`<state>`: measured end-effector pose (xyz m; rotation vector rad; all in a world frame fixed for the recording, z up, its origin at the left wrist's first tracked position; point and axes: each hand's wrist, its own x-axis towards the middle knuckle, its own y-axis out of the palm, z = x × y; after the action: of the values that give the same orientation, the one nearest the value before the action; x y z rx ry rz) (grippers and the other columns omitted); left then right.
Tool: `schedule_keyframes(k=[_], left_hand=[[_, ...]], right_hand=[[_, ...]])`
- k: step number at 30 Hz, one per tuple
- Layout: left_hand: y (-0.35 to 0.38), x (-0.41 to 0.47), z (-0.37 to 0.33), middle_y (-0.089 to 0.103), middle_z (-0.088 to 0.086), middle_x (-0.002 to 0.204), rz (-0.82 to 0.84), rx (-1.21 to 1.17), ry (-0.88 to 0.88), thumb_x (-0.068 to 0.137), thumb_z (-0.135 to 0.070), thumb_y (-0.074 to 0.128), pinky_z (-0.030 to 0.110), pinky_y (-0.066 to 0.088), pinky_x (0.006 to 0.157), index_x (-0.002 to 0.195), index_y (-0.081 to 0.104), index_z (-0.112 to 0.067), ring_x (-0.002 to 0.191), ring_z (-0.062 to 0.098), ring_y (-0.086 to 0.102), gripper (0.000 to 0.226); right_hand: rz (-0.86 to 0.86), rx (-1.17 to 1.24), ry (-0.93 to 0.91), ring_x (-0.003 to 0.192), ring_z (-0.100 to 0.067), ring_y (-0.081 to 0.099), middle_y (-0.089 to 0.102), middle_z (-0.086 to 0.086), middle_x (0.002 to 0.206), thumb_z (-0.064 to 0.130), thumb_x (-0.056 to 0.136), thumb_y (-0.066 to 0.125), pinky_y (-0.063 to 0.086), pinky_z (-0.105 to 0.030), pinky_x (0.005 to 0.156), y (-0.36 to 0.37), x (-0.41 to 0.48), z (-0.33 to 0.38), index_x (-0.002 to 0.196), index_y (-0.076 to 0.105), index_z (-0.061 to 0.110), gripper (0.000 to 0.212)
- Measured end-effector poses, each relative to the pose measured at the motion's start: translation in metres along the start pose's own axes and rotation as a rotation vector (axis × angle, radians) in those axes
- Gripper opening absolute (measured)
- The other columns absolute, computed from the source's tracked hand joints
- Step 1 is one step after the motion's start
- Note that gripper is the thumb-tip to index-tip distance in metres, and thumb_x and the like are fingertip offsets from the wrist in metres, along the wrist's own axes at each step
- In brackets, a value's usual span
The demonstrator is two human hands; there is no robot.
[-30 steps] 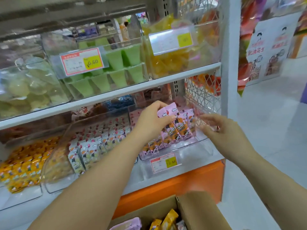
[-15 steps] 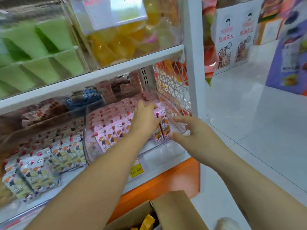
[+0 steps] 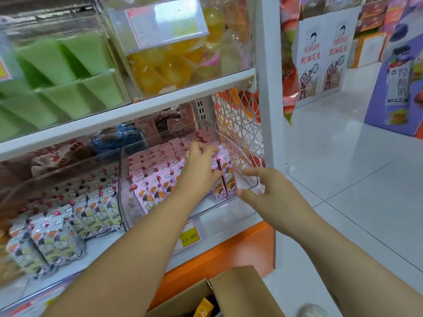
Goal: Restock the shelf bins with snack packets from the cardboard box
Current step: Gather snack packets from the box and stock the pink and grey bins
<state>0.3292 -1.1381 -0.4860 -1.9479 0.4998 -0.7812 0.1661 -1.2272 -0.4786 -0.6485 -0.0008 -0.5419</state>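
Note:
A clear plastic bin (image 3: 248, 183) on the lower shelf holds rows of pink snack packets (image 3: 155, 177). My left hand (image 3: 201, 163) reaches into the bin, its fingers spread and lying on the pink packets near the right side. My right hand (image 3: 270, 193) is at the bin's front right corner, thumb against the front wall and fingers stretched along the side rim. The cardboard box (image 3: 231, 291) stands open below the shelf at the bottom edge, with a yellow packet (image 3: 203, 306) showing inside.
A neighbouring bin of white and green packets (image 3: 98, 209) sits to the left. Green jelly cups (image 3: 68, 72) and yellow jelly cups (image 3: 169, 65) fill the upper shelf bins. A white lattice panel (image 3: 238, 133) and post (image 3: 267, 110) close the shelf's right side. Tiled floor (image 3: 354, 179) lies to the right.
My left hand has set its pink packets down in the bin and now lies flat on them. My right hand has come in to the bin's front right corner. The view moved closer.

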Motion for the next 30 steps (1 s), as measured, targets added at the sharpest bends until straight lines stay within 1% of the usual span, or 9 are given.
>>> schedule_keyframes(k=[3, 5, 10, 14, 18, 20, 24, 27, 30], left_hand=[[-0.008, -0.008, 0.000, 0.032, 0.003, 0.133, -0.013, -0.036, -0.005, 0.088, -0.022, 0.067, 0.027, 0.036, 0.097, 0.132, 0.049, -0.021, 0.119, 0.015, 0.034, 0.047], [-0.016, -0.018, -0.002, 0.036, -0.001, 0.128, -0.041, -0.070, 0.008, 0.090, -0.023, 0.064, 0.026, 0.037, 0.094, 0.128, 0.053, -0.023, 0.115, 0.012, 0.038, 0.040], [-0.040, -0.070, -0.003, 0.048, -0.012, 0.107, -0.140, -0.175, 0.064, 0.092, -0.020, 0.060, 0.026, 0.044, 0.078, 0.109, 0.063, -0.025, 0.094, 0.007, 0.050, 0.019], [-0.054, -0.128, 0.009, 0.055, -0.012, 0.095, -0.183, -0.196, 0.074, 0.091, -0.015, 0.059, 0.016, 0.045, 0.075, 0.104, 0.066, -0.021, 0.083, 0.001, 0.052, 0.015], [-0.061, -0.191, 0.036, 0.059, -0.011, 0.093, -0.160, -0.235, -0.063, 0.092, -0.016, 0.057, 0.027, 0.049, 0.076, 0.102, 0.066, -0.024, 0.082, 0.003, 0.055, 0.015], [-0.062, -0.227, 0.056, 0.060, -0.012, 0.091, -0.175, -0.247, -0.174, 0.092, -0.017, 0.058, 0.030, 0.051, 0.076, 0.102, 0.066, -0.024, 0.081, 0.003, 0.055, 0.015], [-0.054, -0.287, 0.093, 0.061, -0.013, 0.092, -0.132, -0.254, -0.362, 0.093, -0.016, 0.056, 0.033, 0.053, 0.079, 0.106, 0.065, -0.023, 0.085, 0.005, 0.059, 0.018], [-0.040, -0.323, 0.123, 0.063, -0.011, 0.093, -0.085, -0.256, -0.470, 0.092, -0.015, 0.056, 0.036, 0.054, 0.079, 0.104, 0.065, -0.024, 0.086, 0.007, 0.060, 0.018], [-0.024, -0.353, 0.154, 0.065, -0.006, 0.099, -0.028, -0.254, -0.599, 0.092, -0.016, 0.057, 0.034, 0.052, 0.083, 0.105, 0.063, -0.025, 0.087, 0.009, 0.059, 0.017]], right_hand=[[-0.062, -0.025, -0.032, 0.125, -0.008, 0.040, 0.040, 0.007, 0.138, 0.031, 0.090, 0.060, 0.020, -0.006, 0.084, 0.002, 0.001, 0.003, 0.133, 0.049, 0.026, 0.045], [-0.115, -0.030, -0.068, 0.120, -0.008, 0.043, 0.044, 0.006, 0.133, 0.027, 0.090, 0.061, 0.022, -0.005, 0.082, 0.004, 0.000, 0.008, 0.129, 0.053, 0.025, 0.041], [-0.066, -0.013, -0.139, 0.097, -0.010, 0.057, 0.061, 0.008, 0.113, 0.020, 0.090, 0.059, 0.045, -0.024, 0.086, 0.023, -0.013, 0.021, 0.117, 0.063, 0.020, 0.027], [0.054, -0.028, -0.170, 0.079, -0.009, 0.060, 0.061, 0.015, 0.087, 0.019, 0.090, 0.059, 0.049, -0.031, 0.080, 0.051, -0.033, 0.024, 0.104, 0.066, 0.020, 0.016], [0.205, -0.089, -0.226, 0.081, -0.012, 0.062, 0.066, 0.005, 0.089, 0.017, 0.089, 0.060, 0.049, -0.026, 0.076, 0.093, -0.064, 0.021, 0.101, 0.068, 0.018, 0.015], [0.305, -0.145, -0.245, 0.085, -0.011, 0.062, 0.066, 0.006, 0.087, 0.019, 0.088, 0.060, 0.049, -0.027, 0.077, 0.119, -0.084, 0.020, 0.101, 0.067, 0.019, 0.015], [0.459, -0.208, -0.208, 0.087, -0.008, 0.060, 0.060, 0.012, 0.085, 0.021, 0.089, 0.060, 0.042, -0.019, 0.071, 0.158, -0.112, 0.008, 0.101, 0.065, 0.023, 0.013], [0.567, -0.263, -0.142, 0.088, -0.006, 0.057, 0.065, 0.007, 0.099, 0.022, 0.091, 0.058, 0.039, -0.017, 0.071, 0.183, -0.124, -0.003, 0.110, 0.065, 0.023, 0.020], [0.693, -0.379, -0.123, 0.095, -0.012, 0.061, 0.067, 0.004, 0.110, 0.023, 0.093, 0.055, 0.040, -0.019, 0.073, 0.202, -0.130, -0.016, 0.118, 0.062, 0.020, 0.026]])
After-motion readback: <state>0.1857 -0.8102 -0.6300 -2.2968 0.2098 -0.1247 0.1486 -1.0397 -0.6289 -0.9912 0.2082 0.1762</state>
